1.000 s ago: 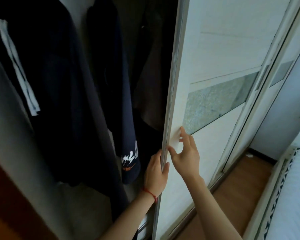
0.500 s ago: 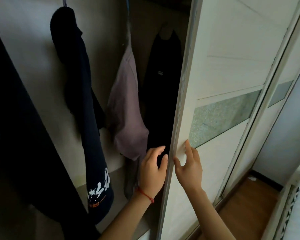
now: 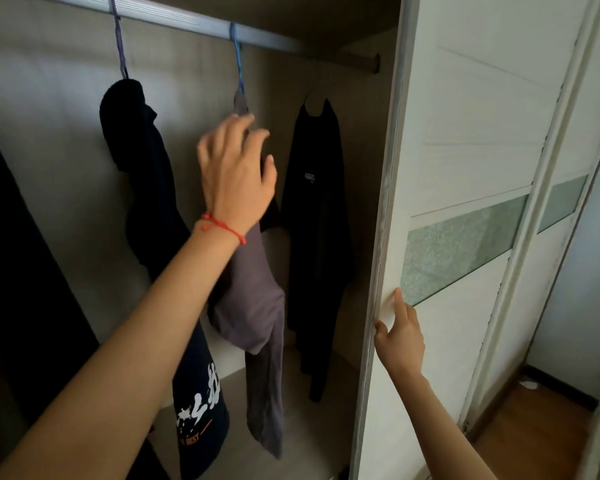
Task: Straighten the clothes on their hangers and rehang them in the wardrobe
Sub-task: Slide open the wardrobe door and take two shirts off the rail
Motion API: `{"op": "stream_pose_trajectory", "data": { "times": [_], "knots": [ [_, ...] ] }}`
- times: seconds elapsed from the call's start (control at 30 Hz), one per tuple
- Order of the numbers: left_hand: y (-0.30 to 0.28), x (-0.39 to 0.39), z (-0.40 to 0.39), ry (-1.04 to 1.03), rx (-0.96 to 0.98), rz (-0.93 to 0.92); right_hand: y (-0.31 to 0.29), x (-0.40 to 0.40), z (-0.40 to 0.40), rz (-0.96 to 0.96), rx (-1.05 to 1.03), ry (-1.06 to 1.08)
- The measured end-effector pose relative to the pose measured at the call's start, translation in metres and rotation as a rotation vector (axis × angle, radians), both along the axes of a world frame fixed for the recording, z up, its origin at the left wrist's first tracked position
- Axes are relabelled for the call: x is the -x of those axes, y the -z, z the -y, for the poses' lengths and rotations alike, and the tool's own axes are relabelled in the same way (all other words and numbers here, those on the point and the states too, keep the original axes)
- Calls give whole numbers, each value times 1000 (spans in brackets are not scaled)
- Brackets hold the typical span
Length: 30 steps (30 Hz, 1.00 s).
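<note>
Matt cloth garments (image 3: 253,306) hang from a ridged metal rail (image 3: 174,16).

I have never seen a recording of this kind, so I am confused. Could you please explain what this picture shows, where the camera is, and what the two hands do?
The camera sits on a person's head, looking forward and down, so you see that person's own arms. No robot is involved. The left hand, with a red string at the wrist, reaches up to a grey garment hanging from a blue hanger on the wardrobe rail. Whether it grips anything is unclear. The right hand presses straight fingers on the sliding door. Dark clothes hang alongside.
</note>
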<state>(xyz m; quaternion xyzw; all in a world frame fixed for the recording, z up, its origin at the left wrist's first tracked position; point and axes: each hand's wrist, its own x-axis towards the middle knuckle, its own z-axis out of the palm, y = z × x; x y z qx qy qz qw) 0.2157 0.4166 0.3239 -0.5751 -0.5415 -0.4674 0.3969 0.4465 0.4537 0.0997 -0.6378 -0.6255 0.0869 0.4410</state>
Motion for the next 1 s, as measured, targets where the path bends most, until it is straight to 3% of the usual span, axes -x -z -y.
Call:
{"op": "stream_pose_trajectory", "data": {
  "times": [0.1, 0.3, 0.53, 0.63, 0.73, 0.8, 0.87, 1.0],
  "knots": [
    [-27, 9, -9, -74, 84, 91, -4, -8, -8, 6, 34, 21],
    [-49, 17, -36, 126, 365, 501, -12, -23, -24, 9, 94, 72],
    [-43, 13, -45, 113, 334, 520, -16, -33, -38, 2, 130, 94],
    [-42, 15, -48, 160, 282, 544, -25, -22, -32, -69, -100, 128],
    [-52, 17, -48, 225, 229, 631, -68, -3, -25, -60, -491, 13],
    [-62, 19, -48, 253, 225, 702, -110, 10, -24, -35, -635, -102],
    [-71, 21, -50, 299, 248, 756, -152, 21, -31, -50, -647, -199],
    [-86, 23, -57, 373, 380, 894, -223, 40, -62, -167, -449, -297]
  ]
}}
